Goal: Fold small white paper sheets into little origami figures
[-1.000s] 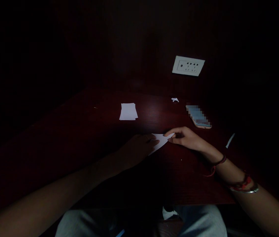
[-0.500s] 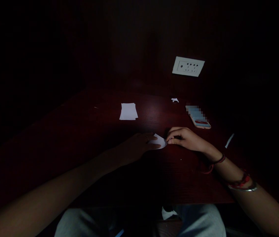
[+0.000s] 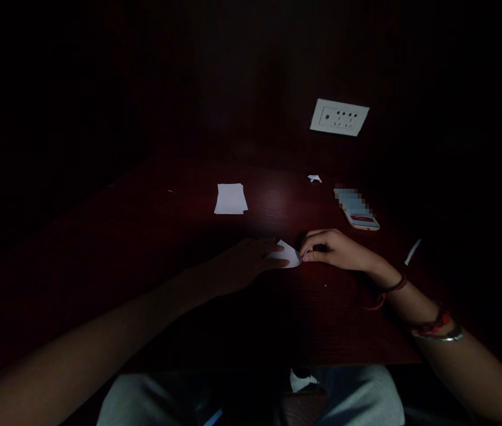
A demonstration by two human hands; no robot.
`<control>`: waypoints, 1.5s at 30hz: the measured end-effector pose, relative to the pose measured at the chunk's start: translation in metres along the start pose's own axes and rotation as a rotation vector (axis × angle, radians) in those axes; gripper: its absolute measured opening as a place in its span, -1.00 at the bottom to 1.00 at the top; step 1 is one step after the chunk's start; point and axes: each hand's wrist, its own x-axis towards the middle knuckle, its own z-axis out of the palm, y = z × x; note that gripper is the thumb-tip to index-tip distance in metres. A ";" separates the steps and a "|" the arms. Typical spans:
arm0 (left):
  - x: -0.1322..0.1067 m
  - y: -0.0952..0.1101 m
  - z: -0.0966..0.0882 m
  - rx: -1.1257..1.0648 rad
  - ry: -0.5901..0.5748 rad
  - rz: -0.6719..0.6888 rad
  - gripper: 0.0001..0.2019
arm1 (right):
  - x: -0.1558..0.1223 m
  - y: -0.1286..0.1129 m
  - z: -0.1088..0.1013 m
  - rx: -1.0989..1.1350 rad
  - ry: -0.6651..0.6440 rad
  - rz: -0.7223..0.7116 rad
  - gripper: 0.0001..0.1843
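Note:
A small white folded paper (image 3: 288,255) lies on the dark red wooden table (image 3: 144,248) in dim light. My left hand (image 3: 248,262) lies over its left part, fingers pressed down on it. My right hand (image 3: 333,249) pinches the paper's right edge between thumb and fingers. Red thread bands and a metal bangle sit on my right wrist and forearm.
A stack of white paper sheets (image 3: 230,199) lies farther back. A phone (image 3: 356,208) rests at the right, with a tiny paper scrap (image 3: 314,178) behind it and a thin white strip (image 3: 413,252) to its right. A white wall socket (image 3: 339,117) is on the back panel.
The paper's long pointed right end has been folded in by my right hand, so the piece is now shorter. In the last half second both hands stay almost still.

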 end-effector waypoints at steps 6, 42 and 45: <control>0.000 0.003 -0.002 -0.016 -0.018 0.003 -0.44 | 0.007 -0.001 0.010 0.011 0.162 0.089 -0.84; 0.003 0.019 -0.002 0.061 0.057 0.022 -0.76 | 0.029 -0.007 0.037 -0.079 0.341 0.294 -0.94; 0.002 0.019 -0.001 0.049 0.057 0.021 -0.75 | 0.029 -0.008 0.037 -0.082 0.340 0.278 -0.93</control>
